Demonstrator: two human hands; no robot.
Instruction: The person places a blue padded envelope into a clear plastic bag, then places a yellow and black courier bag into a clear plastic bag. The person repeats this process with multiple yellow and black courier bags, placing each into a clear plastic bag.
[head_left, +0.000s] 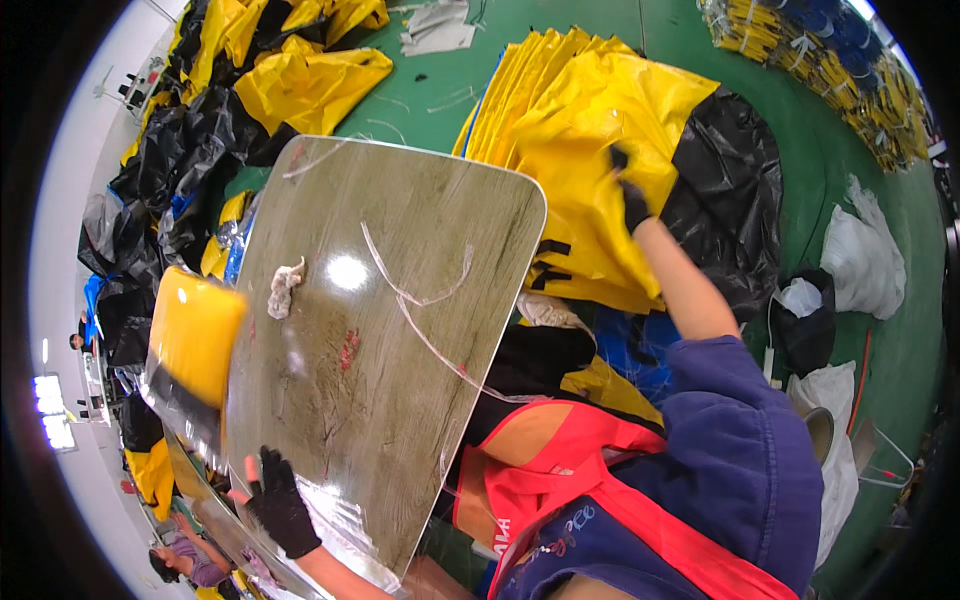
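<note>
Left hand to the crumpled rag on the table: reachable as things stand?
Probably yes. The left hand rests at the near edge of the table, holding nothing, and only bare tabletop with loose plastic strips lies before the rag.

bright overhead light | glare on table (pixel 345 272) | fisheye bending, dark rim

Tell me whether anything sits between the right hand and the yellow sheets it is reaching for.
Nothing visible does. The right hand, in a black glove, already lies on the top yellow sheet of the stack, its fingers touching the material. The left hand rests apart, on the wood-grain tabletop.
</note>
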